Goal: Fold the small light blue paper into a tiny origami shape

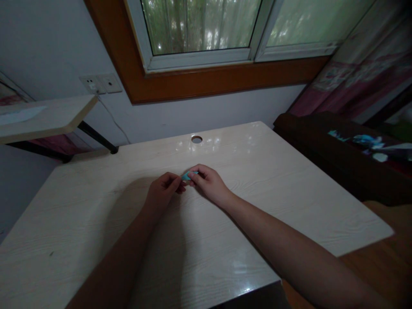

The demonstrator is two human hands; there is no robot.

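Observation:
Both my hands meet over the middle of a pale wooden desk [96, 223]. My right hand [207, 183] is closed in a pinch on a small turquoise object [187, 175]. My left hand [163, 192] is curled beside it, its fingertips touching the same turquoise object from the left. The object is mostly hidden by the fingers, so its shape is unclear. Both forearms reach in from the bottom of the view.
A round cable hole [196, 139] sits near the desk's far edge. A side shelf [48, 116] stands at the left, below a wall socket [101, 83]. A window [199, 30] is above, and a dark bed frame [337, 150] lies to the right.

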